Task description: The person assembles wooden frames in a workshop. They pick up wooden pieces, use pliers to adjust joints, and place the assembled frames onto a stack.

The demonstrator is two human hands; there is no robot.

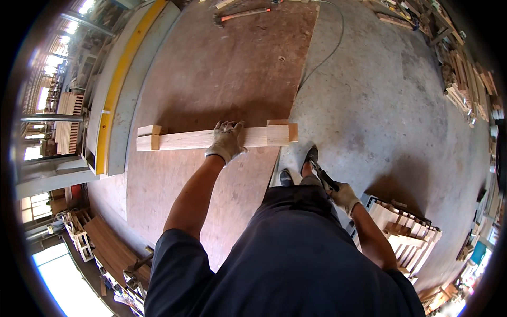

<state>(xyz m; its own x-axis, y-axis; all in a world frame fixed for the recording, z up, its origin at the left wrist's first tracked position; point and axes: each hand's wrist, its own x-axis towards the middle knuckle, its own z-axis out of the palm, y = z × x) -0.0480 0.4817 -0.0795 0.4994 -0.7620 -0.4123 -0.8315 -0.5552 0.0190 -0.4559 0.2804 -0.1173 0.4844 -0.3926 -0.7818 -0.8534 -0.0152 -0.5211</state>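
A pale wooden beam (182, 140) lies crosswise in front of me, with a wooden block (148, 138) at its left end and another block (278, 132) at its right end. My left hand (226, 141), in a whitish work glove, is closed over the middle of the beam, fingers curled over its far edge. Low at my right side, my gloved right hand (344, 197) is wrapped round the black grip of a dark hand tool (323, 174). The tool points toward my shoes, and its exact kind cannot be made out.
Brown plywood sheeting (211, 79) covers the floor on the left, beside bare concrete (380, 95). A hammer (245, 14) lies at the far end. A thin hose (338, 45) curves over the concrete. Stacked wooden pieces (409, 232) stand right; a yellow-edged metal frame (113, 87) runs along the left.
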